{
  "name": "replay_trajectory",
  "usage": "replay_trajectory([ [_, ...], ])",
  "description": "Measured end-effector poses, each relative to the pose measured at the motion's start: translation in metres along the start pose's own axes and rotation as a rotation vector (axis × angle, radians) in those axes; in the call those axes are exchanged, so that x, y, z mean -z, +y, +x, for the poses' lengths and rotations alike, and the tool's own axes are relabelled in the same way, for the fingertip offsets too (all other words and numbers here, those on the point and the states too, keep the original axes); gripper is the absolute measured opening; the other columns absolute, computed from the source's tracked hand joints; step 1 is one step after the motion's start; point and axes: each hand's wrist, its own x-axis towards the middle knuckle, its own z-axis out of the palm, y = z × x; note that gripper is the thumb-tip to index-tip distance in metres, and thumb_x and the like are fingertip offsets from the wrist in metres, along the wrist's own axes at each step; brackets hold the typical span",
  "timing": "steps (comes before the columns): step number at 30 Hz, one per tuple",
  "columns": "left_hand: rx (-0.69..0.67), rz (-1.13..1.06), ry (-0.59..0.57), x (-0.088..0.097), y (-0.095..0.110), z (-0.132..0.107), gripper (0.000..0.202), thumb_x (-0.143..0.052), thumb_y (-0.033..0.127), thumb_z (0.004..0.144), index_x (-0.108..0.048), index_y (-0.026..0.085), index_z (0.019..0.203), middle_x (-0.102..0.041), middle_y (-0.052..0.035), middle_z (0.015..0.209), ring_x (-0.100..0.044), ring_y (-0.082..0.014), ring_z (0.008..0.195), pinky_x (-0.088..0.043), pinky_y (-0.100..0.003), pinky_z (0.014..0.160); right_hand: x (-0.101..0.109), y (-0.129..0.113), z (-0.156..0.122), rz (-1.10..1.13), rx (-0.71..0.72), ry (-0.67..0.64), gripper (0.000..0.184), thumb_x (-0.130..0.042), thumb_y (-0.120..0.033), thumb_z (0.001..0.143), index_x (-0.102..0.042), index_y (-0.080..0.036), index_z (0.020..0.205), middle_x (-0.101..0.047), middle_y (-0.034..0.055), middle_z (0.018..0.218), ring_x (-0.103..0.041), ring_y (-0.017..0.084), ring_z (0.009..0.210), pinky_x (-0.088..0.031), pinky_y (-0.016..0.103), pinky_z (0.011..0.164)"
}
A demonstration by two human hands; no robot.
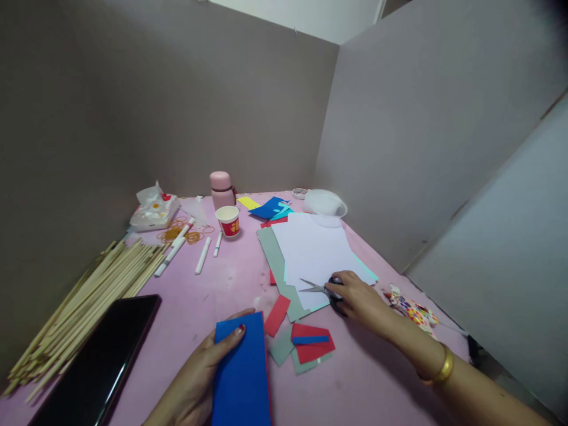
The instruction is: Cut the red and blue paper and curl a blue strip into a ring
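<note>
Blue paper strip [242, 373] sits right under my nose on the pink table [222, 284], with my left hand [199, 378] pinching its edge, thumb on top. Right hand [359, 299] is curled over the scissors [322, 290] handles on the white sheet [315, 251], fingers closing, blades barely apart. Best bet, I reckon: seat fingers properly in the loops before lifting.
</note>
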Motion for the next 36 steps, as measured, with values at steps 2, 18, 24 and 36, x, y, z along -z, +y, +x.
replay_trajectory([
  [2, -0.012, -0.008, 0.011, 0.002, 0.001, 0.001, 0.049, -0.07, 0.028, 0.075, -0.051, 0.022, 0.12, -0.076, -0.0043, 0.076, -0.069, -0.0181, 0.061, -0.058, -0.034, 0.061, -0.001, -0.011, -0.005, -0.034, 0.02, -0.01, 0.037, -0.043, -0.004, 0.078, -0.061, -0.015, 0.108, -0.053, 0.0158, 0.114, -0.043, 0.028, 0.107, -0.035, 0.041, 0.089],
  [18, -0.039, -0.037, 0.052, 0.005, 0.001, 0.005, 0.049, -0.07, 0.027, 0.074, -0.053, 0.024, 0.12, -0.076, -0.0071, 0.086, -0.07, -0.021, 0.067, -0.057, -0.038, 0.066, -0.029, -0.064, -0.02, -0.001, 0.313, -0.284, 0.051, -0.049, -0.007, 0.074, -0.042, -0.017, 0.123, -0.063, 0.0083, 0.097, -0.053, 0.02, 0.083, -0.036, 0.029, 0.07],
  [24, -0.064, -0.067, 0.031, 0.008, 0.001, 0.005, 0.05, -0.07, 0.024, 0.074, -0.053, 0.023, 0.121, -0.075, -0.0053, 0.079, -0.069, -0.019, 0.065, -0.057, -0.034, 0.063, -0.027, -0.076, 0.002, -0.098, 0.36, -0.306, 0.011, -0.049, -0.008, 0.077, -0.056, -0.016, 0.081, -0.063, 0.0091, 0.09, -0.052, 0.019, 0.079, -0.032, 0.029, 0.066],
  [36, -0.079, -0.06, 0.058, 0.021, -0.002, 0.014, 0.067, -0.071, 0.035, 0.071, -0.044, 0.019, 0.131, -0.075, -0.0108, 0.094, -0.069, -0.028, 0.084, -0.053, -0.037, 0.073, -0.017, -0.099, 0.066, -0.086, 0.386, -0.323, 0.013, -0.052, -0.008, 0.079, -0.061, -0.015, 0.074, -0.066, 0.0132, 0.093, -0.057, 0.024, 0.088, -0.032, 0.03, 0.065],
])
